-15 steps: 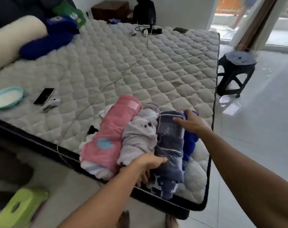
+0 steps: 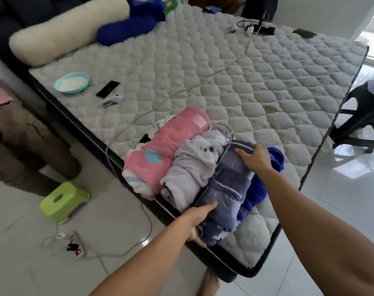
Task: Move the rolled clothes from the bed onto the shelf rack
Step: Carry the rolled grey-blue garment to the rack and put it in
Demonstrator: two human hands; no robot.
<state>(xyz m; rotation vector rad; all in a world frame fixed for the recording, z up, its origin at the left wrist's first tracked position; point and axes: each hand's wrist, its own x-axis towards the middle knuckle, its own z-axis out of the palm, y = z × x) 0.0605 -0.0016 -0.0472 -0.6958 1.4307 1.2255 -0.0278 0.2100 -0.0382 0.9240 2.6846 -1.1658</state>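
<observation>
Several rolled clothes lie side by side at the near corner of the quilted bed (image 2: pixel 224 86): a pink roll (image 2: pixel 166 150), a light grey roll (image 2: pixel 192 169), a purple-grey striped roll (image 2: pixel 226 189) and a bright blue roll (image 2: pixel 263 182). My left hand (image 2: pixel 197 223) grips the near end of the purple-grey roll, fingers under it. My right hand (image 2: pixel 254 159) lies on its far end, fingers curled over the top. The shelf rack is out of sight.
On the bed lie a teal bowl (image 2: pixel 71 83), a phone (image 2: pixel 108 89), a charging cable (image 2: pixel 203 81), a cream bolster (image 2: pixel 64 33) and a blue pillow (image 2: pixel 126 30). A green stool (image 2: pixel 63 200) and power strip (image 2: pixel 75 246) sit on the floor. A black stool (image 2: pixel 363 116) stands right.
The view has swung left and down. My left hand has slid lower along the near end of the purple-grey roll; my right hand stays on its far end.
</observation>
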